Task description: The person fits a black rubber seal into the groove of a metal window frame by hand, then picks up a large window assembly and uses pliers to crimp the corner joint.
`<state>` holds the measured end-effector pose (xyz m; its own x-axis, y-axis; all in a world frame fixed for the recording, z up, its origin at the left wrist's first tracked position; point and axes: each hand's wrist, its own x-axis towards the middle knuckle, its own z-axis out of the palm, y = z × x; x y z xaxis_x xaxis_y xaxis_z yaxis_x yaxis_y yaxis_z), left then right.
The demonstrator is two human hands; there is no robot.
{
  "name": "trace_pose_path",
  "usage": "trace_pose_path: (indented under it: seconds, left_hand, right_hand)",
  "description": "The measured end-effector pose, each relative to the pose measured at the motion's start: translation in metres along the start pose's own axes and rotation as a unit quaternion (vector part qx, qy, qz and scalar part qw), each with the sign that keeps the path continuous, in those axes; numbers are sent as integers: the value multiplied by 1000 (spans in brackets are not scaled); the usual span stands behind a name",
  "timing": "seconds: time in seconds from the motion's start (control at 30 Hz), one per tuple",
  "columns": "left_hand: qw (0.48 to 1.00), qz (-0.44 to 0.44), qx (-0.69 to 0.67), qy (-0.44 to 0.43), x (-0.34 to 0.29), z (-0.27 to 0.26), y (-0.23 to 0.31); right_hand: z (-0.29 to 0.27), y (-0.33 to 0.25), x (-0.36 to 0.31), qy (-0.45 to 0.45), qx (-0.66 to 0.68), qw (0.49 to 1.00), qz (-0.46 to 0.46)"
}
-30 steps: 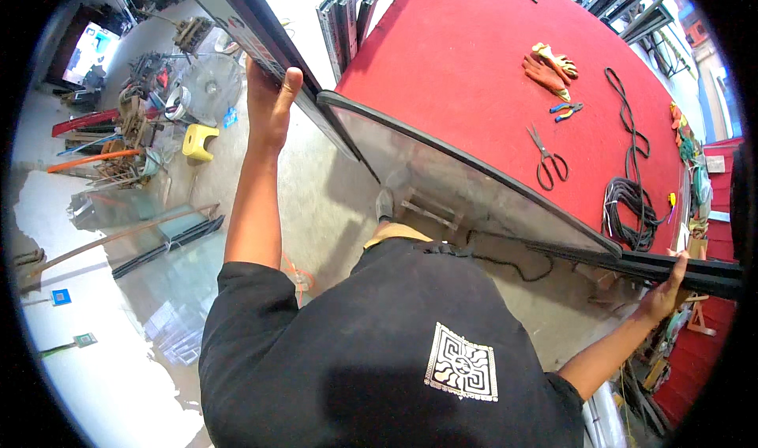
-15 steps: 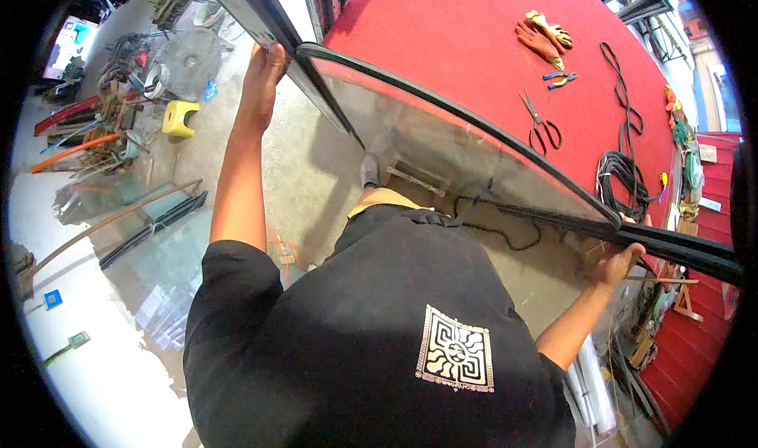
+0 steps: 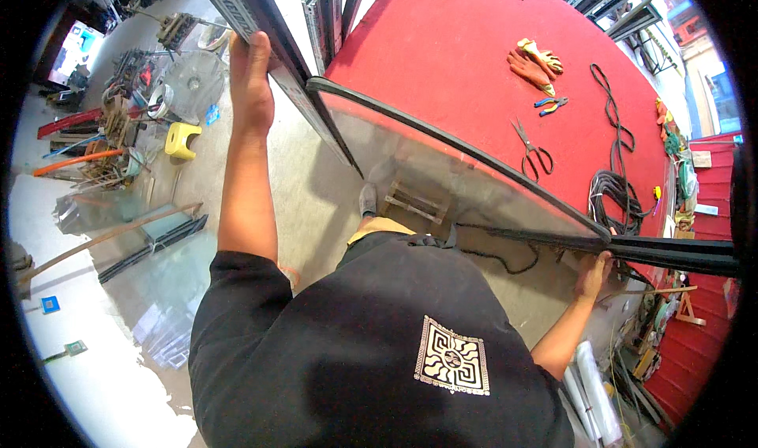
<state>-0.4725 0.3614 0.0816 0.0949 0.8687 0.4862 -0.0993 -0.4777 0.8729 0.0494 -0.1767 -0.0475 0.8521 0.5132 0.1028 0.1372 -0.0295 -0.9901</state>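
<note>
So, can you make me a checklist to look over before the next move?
1. Left hand on the dark frame: ok, thumb on the near side.
2. Right hand tight on the black rail: cannot tell, fingers partly hidden.
3. Gloves worn: not ok, they lie on the red table.
4. Scissors put away: not ok, loose on the table.
5. Yellow stool away from the shoe: ok, off to the left.
</note>
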Motion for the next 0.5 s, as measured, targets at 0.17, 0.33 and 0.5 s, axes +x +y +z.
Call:
trace_pose_path:
  seconds: [0.17,0.33,0.5]
  left_hand:
    - [997,-52,-58,18,-12,-2,-13]
    - [997,-53,56,3,0,-20,-58]
    - [994,-90,53,22,-2,-49,-115]
  right_hand:
    - [9,-62,17,-118,19,990,-73]
    - [23,-185,41,74,34,976,-202]
    - [18,-171,64,165,-234,920,-268]
